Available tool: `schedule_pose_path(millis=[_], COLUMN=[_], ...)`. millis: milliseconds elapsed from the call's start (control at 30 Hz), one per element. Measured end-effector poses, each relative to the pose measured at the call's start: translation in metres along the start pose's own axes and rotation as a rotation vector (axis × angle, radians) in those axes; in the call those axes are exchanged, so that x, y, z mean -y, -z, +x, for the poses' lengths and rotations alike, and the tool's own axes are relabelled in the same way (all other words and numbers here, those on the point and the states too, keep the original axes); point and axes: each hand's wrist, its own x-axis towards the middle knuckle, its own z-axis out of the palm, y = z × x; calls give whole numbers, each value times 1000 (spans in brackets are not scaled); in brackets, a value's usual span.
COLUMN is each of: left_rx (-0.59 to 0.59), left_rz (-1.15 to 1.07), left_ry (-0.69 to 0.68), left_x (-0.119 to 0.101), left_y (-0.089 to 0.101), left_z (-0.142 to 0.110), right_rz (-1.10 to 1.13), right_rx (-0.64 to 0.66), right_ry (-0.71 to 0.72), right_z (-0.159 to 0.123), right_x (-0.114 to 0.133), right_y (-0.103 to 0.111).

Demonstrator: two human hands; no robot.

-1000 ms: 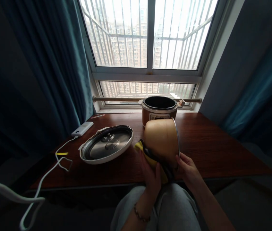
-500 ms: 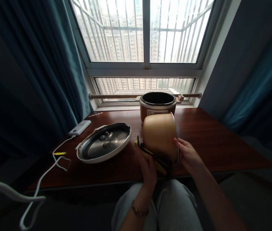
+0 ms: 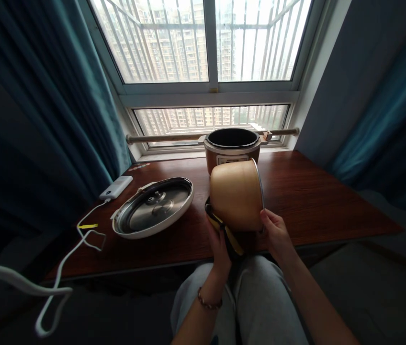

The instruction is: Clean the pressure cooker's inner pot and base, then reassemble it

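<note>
A tan inner pot (image 3: 237,194) lies tilted on its side above the front of the dark wooden table (image 3: 307,201), its open rim turned to the right. My right hand (image 3: 275,233) grips the pot's rim at the lower right. My left hand (image 3: 220,242) presses a yellow and black cloth (image 3: 224,230) against the pot's underside. Behind the pot stands the brown cooker body (image 3: 232,149), open and dark inside. The cooker's lid (image 3: 153,212) rests upside down on the table to the left.
A white power bank (image 3: 116,187) lies at the table's far left, its white cable (image 3: 62,261) trailing off the front edge. A wooden rod (image 3: 167,138) runs along the window sill. Teal curtains hang on both sides. My knees are below the table edge.
The pot has been turned a little and raised slightly, my right hand shifting along its rim. My left hand with the cloth has moved under the pot. The view has tipped downward.
</note>
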Motion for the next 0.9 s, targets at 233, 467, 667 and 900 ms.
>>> schedule_pose_path(millis=[233, 467, 667, 900], left_rx=[63, -32, -80, 134], left_rz=[604, 468, -9, 230], left_ry=[-734, -544, -107, -477], left_x=[-11, -10, -19, -69], left_y=[-4, -4, 10, 32], left_z=[-21, -13, 0, 28], right_rz=[73, 186, 373, 591], right_rx=[-18, -96, -267, -292], right_ry=[-60, -56, -1, -111], right_z=[-16, -10, -10, -32], right_x=[17, 22, 15, -15], right_y=[-23, -28, -5, 8])
